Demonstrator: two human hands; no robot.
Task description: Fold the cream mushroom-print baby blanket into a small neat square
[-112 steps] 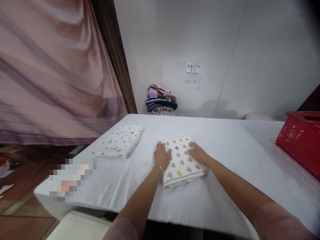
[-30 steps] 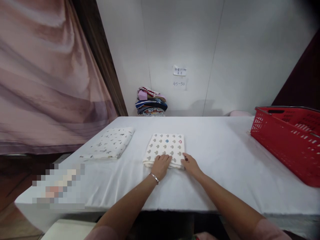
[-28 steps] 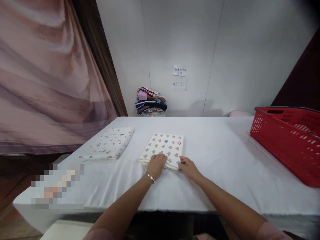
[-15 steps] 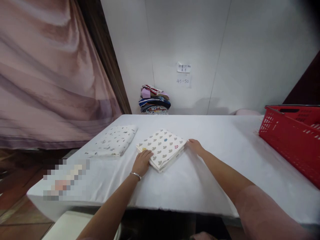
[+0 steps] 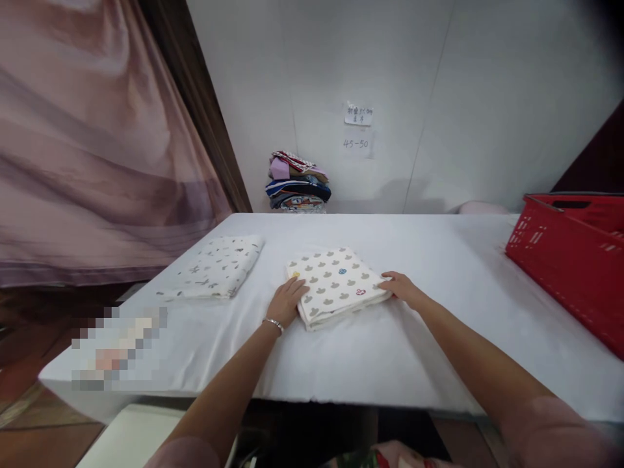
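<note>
On a table (image 5: 468, 364), left hand (image 5: 283, 303) spread on folded mushroom-print cloth (image 5: 336, 281), right hand (image 5: 402, 289) half-curled at its corner, grip unclear

Soft light; faint shadow (image 5: 409, 195) on wall (image 5: 316, 65); top-right corner dark.

Looks like a curtained workroom or booth, hard to pin down further. Suggested by a plain panelled wall (image 5: 390, 58) bearing a handwritten sheet (image 5: 359, 144) marked "45-50", a white-draped worktop (image 5: 439, 273), a red perforated basket (image 5: 565, 263), a stack of folded fabrics (image 5: 298, 183) and a hanging pink curtain (image 5: 97, 143).
</note>
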